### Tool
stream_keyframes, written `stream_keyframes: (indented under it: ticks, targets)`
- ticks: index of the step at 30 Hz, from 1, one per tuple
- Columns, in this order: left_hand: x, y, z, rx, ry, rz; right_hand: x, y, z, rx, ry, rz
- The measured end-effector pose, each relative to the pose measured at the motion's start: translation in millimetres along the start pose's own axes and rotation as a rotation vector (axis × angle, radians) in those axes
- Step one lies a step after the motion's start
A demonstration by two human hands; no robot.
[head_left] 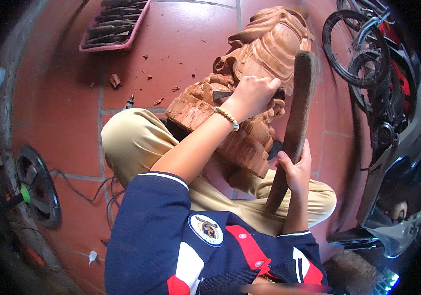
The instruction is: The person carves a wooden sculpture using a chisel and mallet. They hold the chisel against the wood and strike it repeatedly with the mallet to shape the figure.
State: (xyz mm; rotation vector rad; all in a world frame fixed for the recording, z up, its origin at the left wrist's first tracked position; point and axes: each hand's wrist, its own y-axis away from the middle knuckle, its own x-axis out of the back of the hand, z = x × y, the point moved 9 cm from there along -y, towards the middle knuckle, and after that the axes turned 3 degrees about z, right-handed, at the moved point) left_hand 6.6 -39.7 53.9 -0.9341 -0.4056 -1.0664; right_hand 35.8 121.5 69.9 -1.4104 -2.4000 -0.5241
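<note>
Chisel (223, 95) against reddish carving (250, 73); mallet (294, 123) upright.

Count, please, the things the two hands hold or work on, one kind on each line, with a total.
Wooden carving: 1
Chisel, in the left hand: 1
Wooden mallet, in the right hand: 1
Total: 3

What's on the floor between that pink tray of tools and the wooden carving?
In the head view, red floor tiles with scattered wood chips lie between the pink tray and the carving; nothing else.
</note>
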Motion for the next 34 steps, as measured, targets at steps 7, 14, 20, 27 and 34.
stream_keyframes:
  ticks: [7, 14, 20, 27, 34]
  targets:
    - [4, 0, 1, 0.019, -0.001, 0.008, 0, 8, 11, 0.013, 0.033, 0.016]
    - [26, -7, -11, 0.091, 0.169, 0.116, 24, 16, 13, -0.038, -0.094, 0.159]
    - [31, 7, -18, 0.041, 0.072, 0.11, -12, 12, 5, 0.046, 0.126, -0.036]
    - [25, 10, -13, 0.016, 0.116, 0.13, -15, 16, -3, 0.145, 0.309, -0.104]
    - [28, 10, -21, -0.011, 0.038, 0.152, 16, 13, 0, 0.114, -0.178, 0.033]
